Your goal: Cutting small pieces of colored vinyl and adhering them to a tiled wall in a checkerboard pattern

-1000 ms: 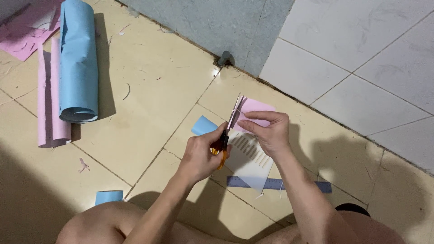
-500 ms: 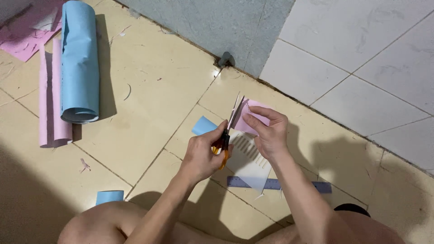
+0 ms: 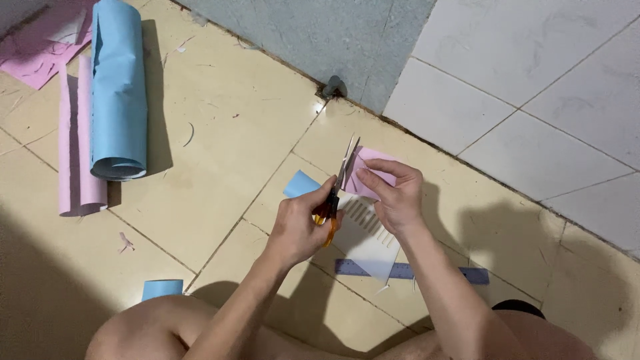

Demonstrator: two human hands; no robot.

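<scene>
Pink paper piece (image 3: 369, 175) held above the tiled floor (image 3: 220, 147), near the wall edge, pinched in the right hand (image 3: 398, 197) grip. Left hand (image 3: 301, 223) grip closed around orange-handled scissors (image 3: 335, 193), blades at the paper's left edge. White slit sheet (image 3: 370, 243) and ruler (image 3: 407, 271) lie beneath. Blue roll (image 3: 119, 93) well apart; bare floor between.

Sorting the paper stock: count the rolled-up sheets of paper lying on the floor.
2. A blue roll lies at upper left, and a pink roll lies against its left side. More may lie beyond the frame edge; the small blue pieces near the hands are not counted.
</scene>
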